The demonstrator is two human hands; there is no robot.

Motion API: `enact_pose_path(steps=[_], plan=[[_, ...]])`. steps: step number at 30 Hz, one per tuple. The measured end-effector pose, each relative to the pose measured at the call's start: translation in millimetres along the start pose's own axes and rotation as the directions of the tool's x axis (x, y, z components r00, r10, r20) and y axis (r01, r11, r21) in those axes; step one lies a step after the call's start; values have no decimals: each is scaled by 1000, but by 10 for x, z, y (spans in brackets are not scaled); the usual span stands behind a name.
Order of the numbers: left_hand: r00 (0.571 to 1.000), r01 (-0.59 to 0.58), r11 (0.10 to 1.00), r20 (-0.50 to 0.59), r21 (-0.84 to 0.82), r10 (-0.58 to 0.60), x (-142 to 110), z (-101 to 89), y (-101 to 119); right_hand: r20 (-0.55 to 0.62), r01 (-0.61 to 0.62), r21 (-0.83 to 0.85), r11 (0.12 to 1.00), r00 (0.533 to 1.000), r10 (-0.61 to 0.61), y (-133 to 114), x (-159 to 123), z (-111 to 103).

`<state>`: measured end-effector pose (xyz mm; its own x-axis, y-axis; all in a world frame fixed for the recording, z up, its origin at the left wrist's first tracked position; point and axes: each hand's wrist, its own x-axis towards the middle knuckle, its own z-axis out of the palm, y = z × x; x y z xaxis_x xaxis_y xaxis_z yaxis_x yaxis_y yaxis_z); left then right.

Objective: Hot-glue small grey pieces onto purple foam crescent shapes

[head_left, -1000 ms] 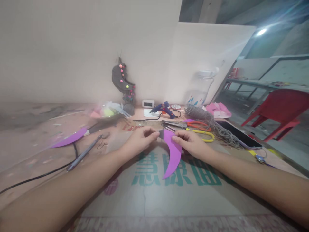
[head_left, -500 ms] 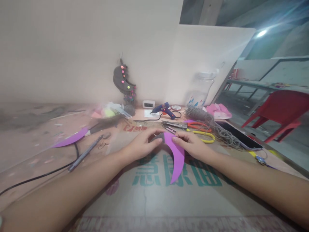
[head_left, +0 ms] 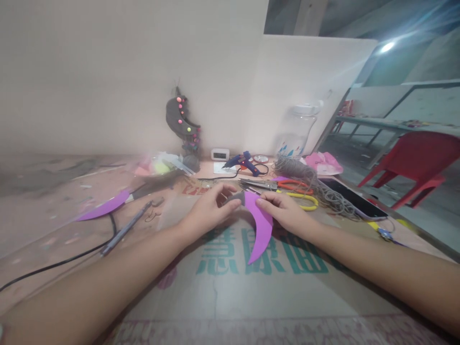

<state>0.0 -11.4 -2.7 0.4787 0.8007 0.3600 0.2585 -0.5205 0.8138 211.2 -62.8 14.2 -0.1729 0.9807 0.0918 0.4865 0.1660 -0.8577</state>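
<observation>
A purple crescent cutout (head_left: 263,227), probably foam or card, is held over the cardboard sheet, its upper end covered in grey yarn. My right hand (head_left: 283,208) pinches it near the top, thumb on the front face. My left hand (head_left: 208,208) is curled around the grey-covered end, thumb at its lower edge and the index finger slightly lifted; its other fingertips are partly hidden. The crescent's pointed tail hangs down toward me. Just behind the hands lie orange-handled pliers (head_left: 294,186) and yellow-handled scissors (head_left: 305,201).
A blue glue gun (head_left: 244,163), a small white clock (head_left: 220,154) and a clear bottle (head_left: 296,132) stand at the back. Grey yarn (head_left: 332,196) and a phone (head_left: 354,197) lie right. Leftward are another purple piece (head_left: 106,207), a pen (head_left: 127,227) and a black cable (head_left: 68,258). A decorated grey crescent (head_left: 178,115) hangs behind.
The crescent's tail has swung slightly left and up. My left hand's fingers have loosened and lifted a little around the grey end. The right hand keeps its pinch.
</observation>
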Motion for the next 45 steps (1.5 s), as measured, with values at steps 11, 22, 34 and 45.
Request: enact_pose_path(steps=[11,22,34,45], plan=[[989,-107,968,-73,228,126,-27,-17,76,61,-106,125,987,993,99,8,-5,4],[984,-128,953,-87,276,157,-24,-15,40,19,-111,217,970,994,110,47,10,-6],[976,-42,970,-200,239,91,-19,-37,78,100,-40,205,978,995,20,76,26,-2],[969,-70,991,245,115,40,-10,27,114,-14,58,131,990,998,-56,54,46,42]])
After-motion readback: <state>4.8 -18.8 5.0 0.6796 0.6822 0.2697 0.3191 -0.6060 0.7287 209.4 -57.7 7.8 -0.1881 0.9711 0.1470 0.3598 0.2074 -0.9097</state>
